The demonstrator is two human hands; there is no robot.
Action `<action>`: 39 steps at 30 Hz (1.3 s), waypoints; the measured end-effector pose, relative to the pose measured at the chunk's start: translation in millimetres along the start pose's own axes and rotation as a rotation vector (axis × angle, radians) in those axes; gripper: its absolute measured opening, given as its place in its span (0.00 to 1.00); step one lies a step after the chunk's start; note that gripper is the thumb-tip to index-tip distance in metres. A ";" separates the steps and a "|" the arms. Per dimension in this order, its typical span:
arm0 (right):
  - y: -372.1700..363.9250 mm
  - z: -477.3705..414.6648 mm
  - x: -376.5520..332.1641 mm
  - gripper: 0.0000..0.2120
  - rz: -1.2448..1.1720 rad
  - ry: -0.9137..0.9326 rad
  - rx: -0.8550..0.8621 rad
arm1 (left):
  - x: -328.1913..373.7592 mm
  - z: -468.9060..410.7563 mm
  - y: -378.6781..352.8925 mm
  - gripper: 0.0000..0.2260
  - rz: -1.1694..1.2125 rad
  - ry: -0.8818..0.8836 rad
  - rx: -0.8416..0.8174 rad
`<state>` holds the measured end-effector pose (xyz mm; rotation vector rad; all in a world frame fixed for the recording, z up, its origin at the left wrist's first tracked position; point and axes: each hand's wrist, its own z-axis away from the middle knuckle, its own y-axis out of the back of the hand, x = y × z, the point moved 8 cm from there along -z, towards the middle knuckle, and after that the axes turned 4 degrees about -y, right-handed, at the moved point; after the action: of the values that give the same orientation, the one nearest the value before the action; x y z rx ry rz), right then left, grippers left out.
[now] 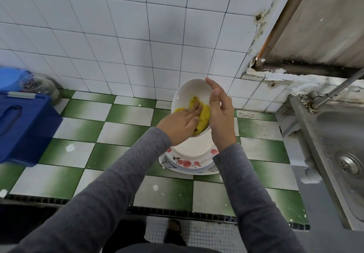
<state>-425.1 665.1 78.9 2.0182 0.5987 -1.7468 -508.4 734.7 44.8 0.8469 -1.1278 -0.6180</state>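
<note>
- Wiping in hand: left hand (181, 122) lies flat on a yellow cloth (203, 117), fingers straight and together, pressing it against the inside of a white bowl (189, 91).
- Right hand (220, 118) holds the bowl at its right rim; the thumb sits at the rim and the fingers run up along the outer wall. How far the fingers wrap behind cannot be told, as the back of the hand hides the contact.
- Hands are close together, one each side of the cloth, not touching each other.
- Bowl is tilted, its opening turned toward the left hand, and is held clear of the surface.
- Cloth is bunched in the lower right part of the bowl, between the two hands, and hangs slightly over the near rim.
- Directly beneath the hands: a stack of plates (189, 160), the upper one with a red flower border, resting on a green-and-white tiled counter (122, 130).
- Well to the left of the left hand: a blue box (23, 126), with a glass jar (37, 85) behind it.
- Well to the right of the right hand: a steel sink (338, 134) with drain (349, 164) and a tap (334, 91).
- Beyond the hands: a white tiled wall (118, 36).
- Both arms wear grey sleeves (118, 183).
</note>
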 end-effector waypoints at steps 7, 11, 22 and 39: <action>3.9 -2.1 3.9 0.14 -0.119 -0.074 -0.020 | 23.9 14.9 -14.2 0.22 0.215 -0.219 0.107; -1.8 -1.6 5.2 0.14 -0.231 -0.135 -0.052 | 27.3 8.5 -9.0 0.26 0.106 -0.264 0.183; -14.9 6.3 4.9 0.15 -0.348 -0.166 -0.055 | -12.2 -11.3 2.2 0.30 -0.319 0.107 0.146; -0.5 9.4 34.2 0.14 -0.351 -0.306 -0.082 | -7.4 10.9 -20.8 0.35 -0.315 -0.223 0.022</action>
<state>-428.8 662.2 43.8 1.6156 0.9454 -2.1382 -521.3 726.3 25.6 1.0023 -1.2121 -0.9820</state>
